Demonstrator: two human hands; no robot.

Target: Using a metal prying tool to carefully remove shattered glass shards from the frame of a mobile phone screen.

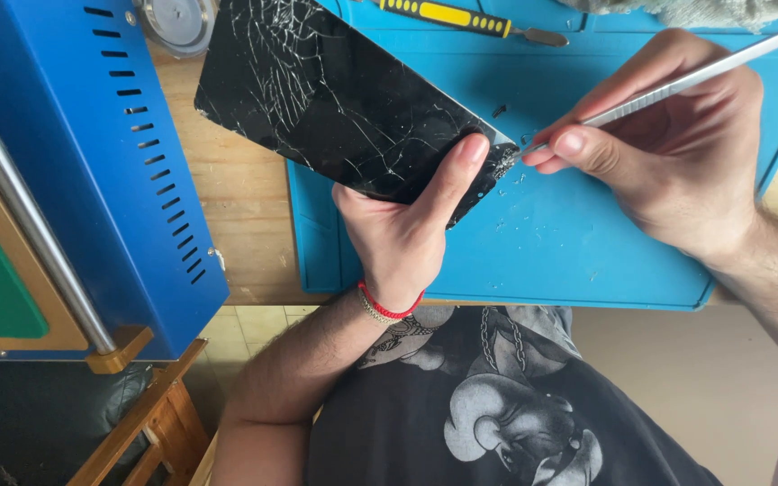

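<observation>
Head view, looking straight down: the left hand (404, 236) is closed around the near end of a flat black rectangular screen panel with badly cracked glass (335, 99), thumb laid along its top face and fingers hidden beneath, so the panel is lifted at a slant over the left edge of a blue rubber work mat (587, 234) and its near right corner is offered toward the other hand. The right hand (677, 144) pinches a thin, straight silver metal prying tool (677, 83) like a pen, thumb and forefinger low on the shaft, the handle running off to the far right; its tip sits right at that shattered corner, where the glass looks crushed to pale grit. This steadying grip appears to keep the panel from flexing while the fine tip works the edge. Small glass crumbs (520, 193) lie scattered on the mat just below the corner. At the far edge of the mat rests a yellow-and-black handled spudger with a metal tip (461, 18), well apart from both hands. To the left stands a blue sheet-metal machine housing with slotted vents (92, 153) on the wooden bench (236, 198), close to the panel's far left corner and limiting room on that side. A round clear lid (176, 22) sits at the far left, just beside the panel.
</observation>
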